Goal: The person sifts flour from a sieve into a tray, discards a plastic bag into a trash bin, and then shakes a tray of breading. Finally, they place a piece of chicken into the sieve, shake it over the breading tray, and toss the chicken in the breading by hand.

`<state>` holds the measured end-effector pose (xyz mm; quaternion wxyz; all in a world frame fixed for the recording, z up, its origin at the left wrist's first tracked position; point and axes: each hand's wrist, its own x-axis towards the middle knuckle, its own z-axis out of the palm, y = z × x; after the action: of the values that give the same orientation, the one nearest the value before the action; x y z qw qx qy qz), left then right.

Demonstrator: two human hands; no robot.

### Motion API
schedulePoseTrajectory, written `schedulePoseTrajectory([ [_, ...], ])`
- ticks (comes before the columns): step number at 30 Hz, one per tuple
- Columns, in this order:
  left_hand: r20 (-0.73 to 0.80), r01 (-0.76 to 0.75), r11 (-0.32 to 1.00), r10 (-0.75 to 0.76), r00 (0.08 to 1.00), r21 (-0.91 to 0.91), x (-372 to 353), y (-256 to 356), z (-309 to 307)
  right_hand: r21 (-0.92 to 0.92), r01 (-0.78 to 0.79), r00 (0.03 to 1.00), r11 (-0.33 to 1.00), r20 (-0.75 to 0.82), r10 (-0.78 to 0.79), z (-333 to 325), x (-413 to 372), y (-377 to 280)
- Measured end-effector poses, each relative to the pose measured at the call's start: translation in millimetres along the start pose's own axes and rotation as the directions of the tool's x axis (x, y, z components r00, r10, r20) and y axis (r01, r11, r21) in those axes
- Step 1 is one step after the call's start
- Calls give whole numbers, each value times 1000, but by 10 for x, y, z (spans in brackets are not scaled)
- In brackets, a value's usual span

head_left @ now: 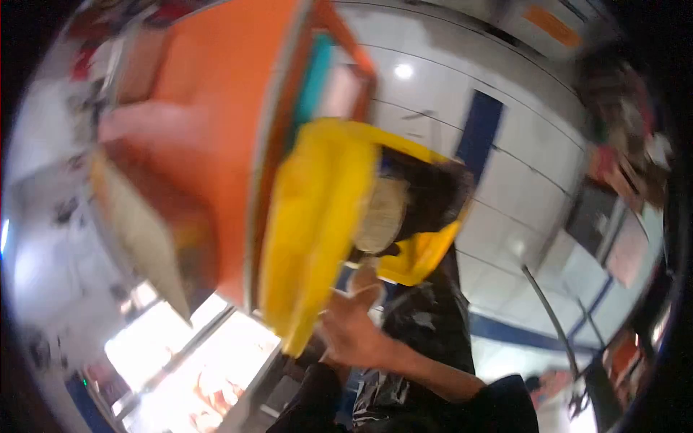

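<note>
A yellow plastic bin (317, 224) stands tilted in front of me, blurred by motion. Inside it lie dark, black-looking contents (433, 195) and a pale beige rounded thing (384, 216) whose kind I cannot make out. My right hand (357, 332) is at the near edge of the bin, its fingers bent against the yellow wall and one reaching up toward the beige thing. Of my left arm, a black sleeve (310, 400) shows below the bin; the fingers of that hand are hidden behind the bin and my right hand.
A large orange surface with a grey edge (256, 173) rises close on the left, with a pale-edged panel (141, 224) beside it. White tiled floor (527, 202) with dark blue tiles (482, 130) spreads to the right. Bright lit openings (216, 368) lie at lower left.
</note>
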<state>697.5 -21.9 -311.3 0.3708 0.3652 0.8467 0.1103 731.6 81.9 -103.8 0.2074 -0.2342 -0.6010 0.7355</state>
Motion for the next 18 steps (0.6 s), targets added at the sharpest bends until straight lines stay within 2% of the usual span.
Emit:
schedulePoseTrajectory([
  [1,-1,5,1000,-5,1000,-5,-61,31,-18,-3,111,989,994,-95,-111,-108,25,-128],
  [2,-4,14,1000,-14,1000,-13,-150,53,-66,102,-64,994,993,-86,73,-110,109,-260],
  [3,-8,16,1000,-16,1000,-21,-227,73,-103,106,-16,996,994,-88,26,-137,136,-332],
  [4,-12,8,1000,-8,1000,-29,-289,90,-153,86,25,998,996,-64,-19,-101,201,-407],
  [6,-5,-3,999,2,1000,-49,-466,88,-214,13,29,973,1000,-227,-25,-52,201,-474],
  [7,-2,-14,999,14,1000,-53,-555,85,-268,-80,84,961,993,-256,-102,-15,208,-472],
  [8,-2,-15,998,15,1000,-54,-700,66,-327,-106,59,956,993,-280,-87,10,184,-534],
  [10,26,-50,997,52,998,-54,-864,79,-382,-108,-133,975,985,-195,110,40,200,-607],
  [11,27,-66,996,67,997,-54,-915,95,-402,56,-104,958,993,-264,116,116,226,-522],
  [12,31,-81,996,82,996,-42,-1039,102,-423,46,-109,958,993,-263,117,87,202,-477],
  [14,49,-118,993,119,992,-19,-1325,98,-524,-25,-219,925,975,-324,200,3,177,-504],
  [15,72,-133,991,132,989,0,-1490,64,-581,10,-339,878,941,-356,320,-122,118,-642],
  [17,156,-134,987,120,980,85,-1799,4,-726,-94,-343,859,935,-434,271,-296,-77,-380],
  [18,211,-118,983,87,974,138,-2036,-96,-821,-116,-397,853,911,-414,318,-416,-208,-254],
])
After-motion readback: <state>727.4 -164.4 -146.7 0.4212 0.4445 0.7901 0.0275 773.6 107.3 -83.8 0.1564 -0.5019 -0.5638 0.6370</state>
